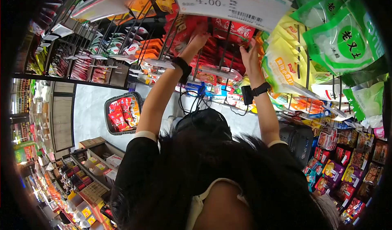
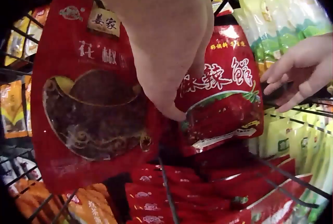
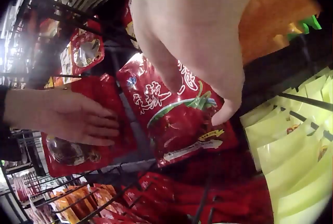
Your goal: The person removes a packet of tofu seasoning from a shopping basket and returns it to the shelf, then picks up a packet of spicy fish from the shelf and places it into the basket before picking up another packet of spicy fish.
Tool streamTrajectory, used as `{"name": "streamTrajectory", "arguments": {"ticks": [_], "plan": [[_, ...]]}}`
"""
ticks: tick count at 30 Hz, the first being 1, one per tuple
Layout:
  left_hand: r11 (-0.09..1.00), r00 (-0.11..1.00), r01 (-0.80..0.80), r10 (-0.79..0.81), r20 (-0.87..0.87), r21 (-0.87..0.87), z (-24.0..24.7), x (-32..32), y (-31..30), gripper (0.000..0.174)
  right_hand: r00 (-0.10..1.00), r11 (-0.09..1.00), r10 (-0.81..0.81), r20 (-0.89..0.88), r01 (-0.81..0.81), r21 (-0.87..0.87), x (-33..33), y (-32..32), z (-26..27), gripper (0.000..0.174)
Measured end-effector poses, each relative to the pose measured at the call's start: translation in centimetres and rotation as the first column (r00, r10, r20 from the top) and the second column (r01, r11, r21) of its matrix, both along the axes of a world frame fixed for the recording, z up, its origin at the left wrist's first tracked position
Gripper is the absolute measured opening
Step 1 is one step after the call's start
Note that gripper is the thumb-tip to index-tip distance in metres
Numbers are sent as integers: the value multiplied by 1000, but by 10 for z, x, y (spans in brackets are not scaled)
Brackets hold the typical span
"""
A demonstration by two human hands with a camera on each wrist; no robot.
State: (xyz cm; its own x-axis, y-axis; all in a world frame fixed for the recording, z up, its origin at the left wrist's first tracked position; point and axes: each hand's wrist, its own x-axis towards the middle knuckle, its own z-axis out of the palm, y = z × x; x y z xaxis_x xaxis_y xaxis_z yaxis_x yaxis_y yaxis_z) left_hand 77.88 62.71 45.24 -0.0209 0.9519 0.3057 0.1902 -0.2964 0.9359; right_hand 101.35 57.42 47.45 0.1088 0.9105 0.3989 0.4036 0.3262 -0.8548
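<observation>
My left hand [image 1: 198,41] lies over the red packets on the rack, its fingers nearly straight. In the right wrist view, those fingers rest across a large red Sichuan pepper packet [image 2: 96,114], which has a dark bowl picture. Beside it hangs a smaller red seasoning packet [image 2: 221,114] with white lettering and a green chilli. My right hand [image 1: 252,58] is at this smaller packet's right edge, with fingers extended and slightly spread. In the right wrist view its fingertips overlap the packet's front. More red packets [image 2: 171,195] are stacked on the hooks below.
A price tag [image 1: 232,5] juts out above the hands. Yellow packets [image 1: 279,64] hang to the right, orange ones [image 1: 151,48] to the left. Metal hooks [image 2: 169,190] stick out between rows. A black basket [image 1: 139,96] with red packets stands on the floor to the left.
</observation>
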Motion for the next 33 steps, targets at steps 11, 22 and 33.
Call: {"name": "streamTrajectory", "arguments": {"ticks": [11, 22, 33], "plan": [[987, 983, 162, -160, -86, 11, 3, 17, 5, 41, 983, 979, 60, -171, -91, -180, -8, 2, 15, 43], [908, 897, 400, -360, 257, -125, 59, 41, -26, 53, 856, 957, 209, -474, -278, -79, -34, 22, 5, 33], [987, 989, 135, -129, 72, -91, 46, 38, -27, 26, 996, 996, -38, -84, 45, 74, -23, 34, -3, 36]]}}
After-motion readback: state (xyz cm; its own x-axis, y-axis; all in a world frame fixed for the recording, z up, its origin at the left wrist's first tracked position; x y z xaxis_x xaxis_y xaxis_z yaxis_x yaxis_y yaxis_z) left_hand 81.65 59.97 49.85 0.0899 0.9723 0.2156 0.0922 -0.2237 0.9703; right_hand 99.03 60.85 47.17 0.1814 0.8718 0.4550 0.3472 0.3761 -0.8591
